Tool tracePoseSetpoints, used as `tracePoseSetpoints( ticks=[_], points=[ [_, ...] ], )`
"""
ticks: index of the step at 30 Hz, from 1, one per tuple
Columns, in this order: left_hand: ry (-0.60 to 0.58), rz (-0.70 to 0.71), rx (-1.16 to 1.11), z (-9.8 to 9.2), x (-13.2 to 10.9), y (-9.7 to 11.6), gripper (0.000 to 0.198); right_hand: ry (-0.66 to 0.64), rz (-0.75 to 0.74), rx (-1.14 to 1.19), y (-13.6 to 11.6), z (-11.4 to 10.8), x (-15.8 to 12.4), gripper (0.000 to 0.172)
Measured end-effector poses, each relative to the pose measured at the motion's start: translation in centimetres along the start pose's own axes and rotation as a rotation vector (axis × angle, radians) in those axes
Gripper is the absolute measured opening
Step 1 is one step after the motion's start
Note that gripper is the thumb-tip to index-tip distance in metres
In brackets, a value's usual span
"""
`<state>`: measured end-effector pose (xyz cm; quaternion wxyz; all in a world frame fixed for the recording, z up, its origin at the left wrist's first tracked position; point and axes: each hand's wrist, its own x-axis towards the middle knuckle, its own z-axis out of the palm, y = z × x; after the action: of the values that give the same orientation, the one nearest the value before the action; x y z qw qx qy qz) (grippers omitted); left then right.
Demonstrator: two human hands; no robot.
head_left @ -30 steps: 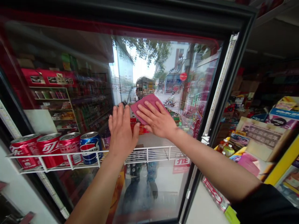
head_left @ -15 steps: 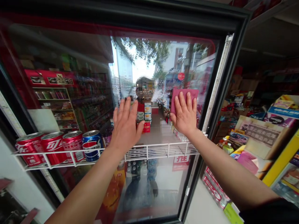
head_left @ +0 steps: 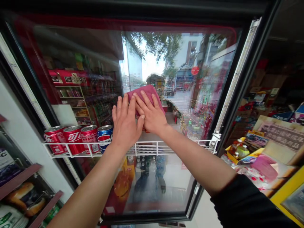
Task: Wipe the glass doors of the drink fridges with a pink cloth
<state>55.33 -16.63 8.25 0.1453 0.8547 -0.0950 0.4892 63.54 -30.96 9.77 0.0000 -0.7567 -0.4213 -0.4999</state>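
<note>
My right hand [head_left: 152, 115] lies flat on a folded pinkish-red cloth [head_left: 150, 91], holding it against the glass door [head_left: 190, 104] of a drinks cooler. Just left of it, my left hand [head_left: 127, 122] rests on the glass with fingers stretched upward and nothing in it. Its fingertips are beside the cloth's left edge, and the two hands almost touch. Below my hands, a white wire rack [head_left: 144, 148] crosses the door. On its left end stand several red cola cans [head_left: 72, 139] and one blue Pepsi can [head_left: 104, 137].
A black door frame with a light strip [head_left: 239, 76] borders the glass on the right. Farther right are cardboard boxes [head_left: 280, 136] and small bottles [head_left: 239, 150]. Shelves with packaged goods [head_left: 23, 202] stand at lower left. The glass shows a street and shop shelves.
My right hand has slid the cloth leftward across the glass to beside my left hand. My left hand stays on the glass. The view has shifted, showing more on the left.
</note>
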Motion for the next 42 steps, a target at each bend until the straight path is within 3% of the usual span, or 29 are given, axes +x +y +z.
tracePoseSetpoints(
  ticks=[4,7,15,20,25,29,37,42],
  points=[
    [-0.014,0.017,0.001,0.4,0.3,0.9,0.082,-0.026,-0.048,-0.033,2.2,-1.1,-1.7,0.073],
    [-0.017,0.060,-0.004,0.9,0.7,2.2,0.083,-0.040,0.000,-0.071,4.9,-2.6,-4.2,0.076],
    [-0.060,0.147,-0.040,2.6,1.6,5.3,0.084,-0.057,0.315,-0.251,13.1,-7.1,-12.0,0.085],
    [-0.053,0.181,-0.039,3.0,1.8,6.5,0.081,0.084,0.558,-0.352,14.9,-7.6,-13.8,0.091],
    [-0.012,0.211,-0.056,3.2,2.7,6.9,0.077,0.260,0.543,-0.313,15.5,-6.6,-12.7,0.087],
    [0.025,0.234,-0.044,3.1,3.8,7.1,0.076,0.339,0.516,-0.325,18.1,-7.3,-10.0,0.088],
    [0.072,0.288,-0.006,2.8,6.1,8.6,0.076,0.264,0.467,-0.426,24.6,-12.2,-1.9,0.088],
    [0.073,0.283,-0.001,2.9,7.0,9.5,0.077,0.279,0.449,-0.419,25.7,-13.2,-0.7,0.086]
  ],
)
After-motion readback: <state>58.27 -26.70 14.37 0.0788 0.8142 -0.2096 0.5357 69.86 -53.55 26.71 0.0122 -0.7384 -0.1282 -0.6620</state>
